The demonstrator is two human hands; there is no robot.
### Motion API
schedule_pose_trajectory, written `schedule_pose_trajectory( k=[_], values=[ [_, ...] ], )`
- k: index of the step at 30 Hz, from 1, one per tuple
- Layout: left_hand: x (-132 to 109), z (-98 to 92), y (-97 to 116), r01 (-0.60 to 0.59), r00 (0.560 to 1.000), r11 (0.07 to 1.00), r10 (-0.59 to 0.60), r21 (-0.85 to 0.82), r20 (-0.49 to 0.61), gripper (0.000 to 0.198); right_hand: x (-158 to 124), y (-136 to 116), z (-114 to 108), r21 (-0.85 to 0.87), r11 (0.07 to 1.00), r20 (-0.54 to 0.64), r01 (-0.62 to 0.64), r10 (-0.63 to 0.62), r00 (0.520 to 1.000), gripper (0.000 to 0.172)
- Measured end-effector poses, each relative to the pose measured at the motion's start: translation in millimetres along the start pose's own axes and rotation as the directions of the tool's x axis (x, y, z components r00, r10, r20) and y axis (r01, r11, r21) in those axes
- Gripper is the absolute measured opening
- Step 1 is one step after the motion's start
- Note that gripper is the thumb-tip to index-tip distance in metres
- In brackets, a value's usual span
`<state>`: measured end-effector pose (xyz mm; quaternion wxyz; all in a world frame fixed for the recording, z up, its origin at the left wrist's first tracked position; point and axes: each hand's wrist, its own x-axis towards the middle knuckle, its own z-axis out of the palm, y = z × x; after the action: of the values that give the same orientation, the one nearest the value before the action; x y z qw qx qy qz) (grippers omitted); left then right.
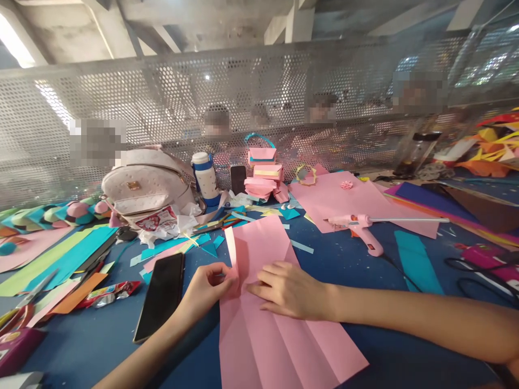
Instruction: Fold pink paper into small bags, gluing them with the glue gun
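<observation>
A long pink paper sheet [275, 335] with lengthwise creases lies on the blue table in front of me. My left hand [206, 289] pinches its raised left edge, fingers closed on the fold. My right hand [290, 289] lies flat on the middle of the sheet, fingers stretched toward the fold and pressing the paper down.
A black phone [160, 294] lies left of the sheet. A pink glue gun [360, 229] rests on another pink sheet [344, 202] at the right. A white backpack [141, 186], a bottle [205, 175], pink folded stacks [263, 175] and paper scraps crowd the back. People sit behind a perforated metal screen [162, 97].
</observation>
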<state>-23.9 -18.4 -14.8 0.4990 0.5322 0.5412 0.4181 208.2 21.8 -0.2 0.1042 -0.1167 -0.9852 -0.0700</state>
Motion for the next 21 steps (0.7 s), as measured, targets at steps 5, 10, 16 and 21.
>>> schedule_pose_trajectory(
  k=[5,10,16,21],
  values=[
    [2.3,-1.5,1.3,0.015,1.0,0.999,-0.015,0.03,0.012,0.018,-2.7,1.6,7.5,-0.029,0.999,0.037,-0.019,0.02,0.999,0.046],
    [4.3,-6.6,0.1,0.014,0.996,0.993,-0.024,0.121,0.083,0.017,-2.5,1.4,8.4,-0.008,1.0,0.036,-0.018,0.018,0.999,0.046],
    [0.6,-3.0,0.3,-0.023,0.989,0.972,-0.012,0.232,0.148,0.012,-5.5,2.1,12.9,0.018,1.0,-0.014,0.004,-0.004,1.0,0.036],
    [-4.8,4.7,4.3,-0.092,0.995,0.883,0.067,0.46,0.071,0.009,-5.4,1.9,15.2,-0.01,0.999,-0.112,0.034,-0.035,0.993,0.028]
  ],
)
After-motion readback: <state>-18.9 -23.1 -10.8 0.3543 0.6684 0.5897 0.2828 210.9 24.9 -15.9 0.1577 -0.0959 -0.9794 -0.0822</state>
